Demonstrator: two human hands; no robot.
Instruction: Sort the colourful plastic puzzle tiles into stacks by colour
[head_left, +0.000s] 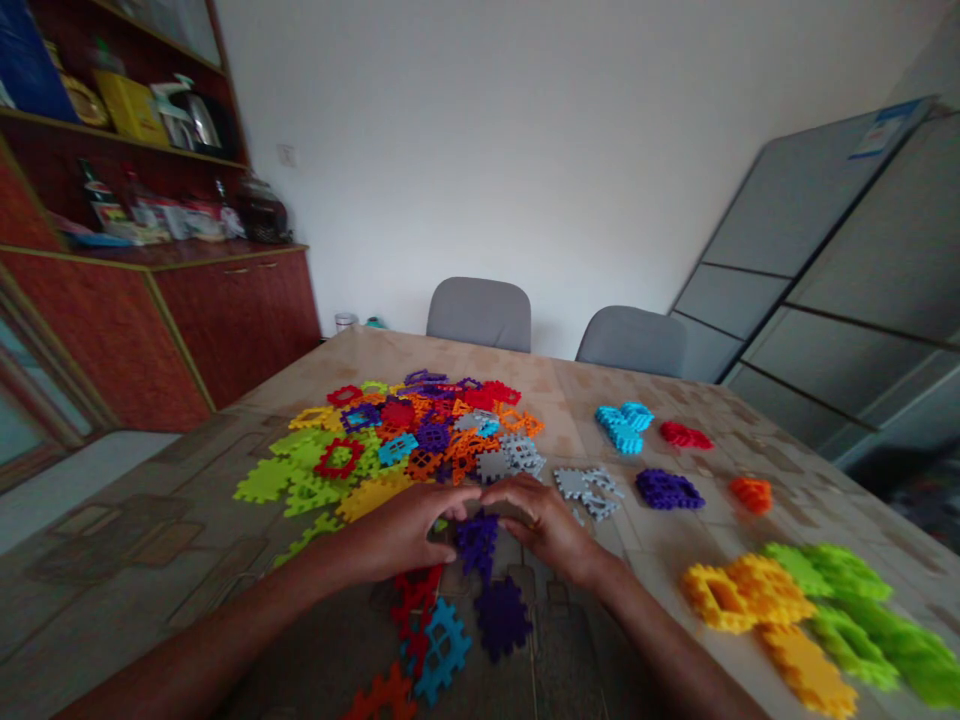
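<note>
My left hand (409, 530) reaches over the near side of the heap, its thumb and fingers curved and apart. My right hand (544, 520) mirrors it, fingers bent and thumb apart, with the two sets of fingertips almost meeting. Between and just below them is a purple notched building piece (477, 540); I cannot tell whether the right thumb touches its edge. Closer to me lie a flat purple square piece (503, 617), a light-blue window piece (444, 650), a red piece (414, 605) and an orange piece (381, 695). Neither hand appears to grip anything.
A mixed heap of interlocking pieces (420, 430) spreads beyond my hands. To the right stand colour-sorted groups: grey (589, 488), light blue (624, 427), red (685, 435), purple (670, 489), orange (751, 494), yellow (750, 590) and green (862, 610). Two grey chairs (478, 315) stand behind the table.
</note>
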